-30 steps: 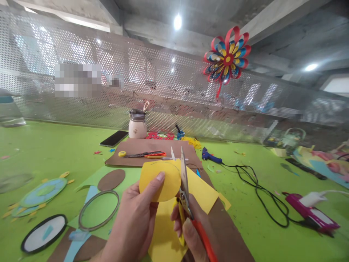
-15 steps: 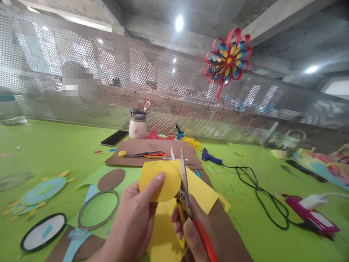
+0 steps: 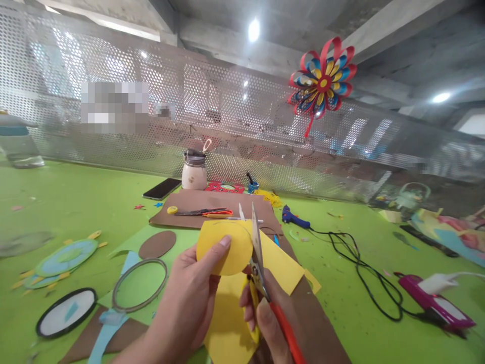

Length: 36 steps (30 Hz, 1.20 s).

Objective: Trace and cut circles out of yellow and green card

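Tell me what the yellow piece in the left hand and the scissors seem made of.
Yellow piece: matte paper or thin card; it looks thin, flat and without shine.
Scissors: blades probably steel or similar metal, from their grey sheen; handles, red and yellow, likely smooth plastic, given their even colour.

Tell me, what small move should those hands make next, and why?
Perhaps gently close the scissors: the right hand holds them open, with the yellow paper between the blades, the left hand pinches that paper, and a curved line shows near its top.
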Each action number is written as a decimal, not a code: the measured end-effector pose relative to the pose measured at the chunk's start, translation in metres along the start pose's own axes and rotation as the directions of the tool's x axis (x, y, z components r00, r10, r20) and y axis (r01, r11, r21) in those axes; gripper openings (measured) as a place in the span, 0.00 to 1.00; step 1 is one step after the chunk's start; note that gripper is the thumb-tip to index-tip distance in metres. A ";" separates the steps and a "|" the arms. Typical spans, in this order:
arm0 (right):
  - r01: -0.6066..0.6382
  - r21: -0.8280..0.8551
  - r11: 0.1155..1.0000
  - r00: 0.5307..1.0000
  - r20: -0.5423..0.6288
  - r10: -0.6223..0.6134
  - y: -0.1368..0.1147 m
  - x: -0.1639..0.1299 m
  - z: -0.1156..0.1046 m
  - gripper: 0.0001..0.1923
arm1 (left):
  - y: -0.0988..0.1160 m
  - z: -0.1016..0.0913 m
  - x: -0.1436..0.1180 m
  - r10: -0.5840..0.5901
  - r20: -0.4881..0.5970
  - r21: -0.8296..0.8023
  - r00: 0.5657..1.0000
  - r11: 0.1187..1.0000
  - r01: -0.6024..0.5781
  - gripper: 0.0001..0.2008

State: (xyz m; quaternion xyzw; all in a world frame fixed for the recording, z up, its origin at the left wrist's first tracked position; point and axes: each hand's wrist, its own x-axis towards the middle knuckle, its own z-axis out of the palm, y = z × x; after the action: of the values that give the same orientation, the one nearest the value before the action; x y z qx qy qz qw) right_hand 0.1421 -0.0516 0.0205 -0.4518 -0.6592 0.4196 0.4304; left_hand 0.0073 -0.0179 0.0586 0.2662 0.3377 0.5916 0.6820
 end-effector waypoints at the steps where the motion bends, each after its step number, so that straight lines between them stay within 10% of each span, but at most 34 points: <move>1: -0.010 -0.007 1.000 1.000 -0.001 0.010 -0.001 0.000 0.000 0.33 | 0.000 0.000 0.000 0.003 -0.001 -0.003 1.000 1.000 -0.003 0.08; 36: -0.087 0.113 0.990 0.993 -0.068 0.095 0.012 -0.004 0.008 0.35 | -0.001 -0.003 0.003 0.007 0.010 -0.012 1.000 1.000 -0.006 0.08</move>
State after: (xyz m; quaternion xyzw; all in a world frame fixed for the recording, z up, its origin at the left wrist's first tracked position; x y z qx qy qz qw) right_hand 0.1383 -0.0539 0.0058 -0.4721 -0.5975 0.4578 0.4588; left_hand 0.0057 -0.0147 0.0556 0.2661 0.3297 0.5945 0.6834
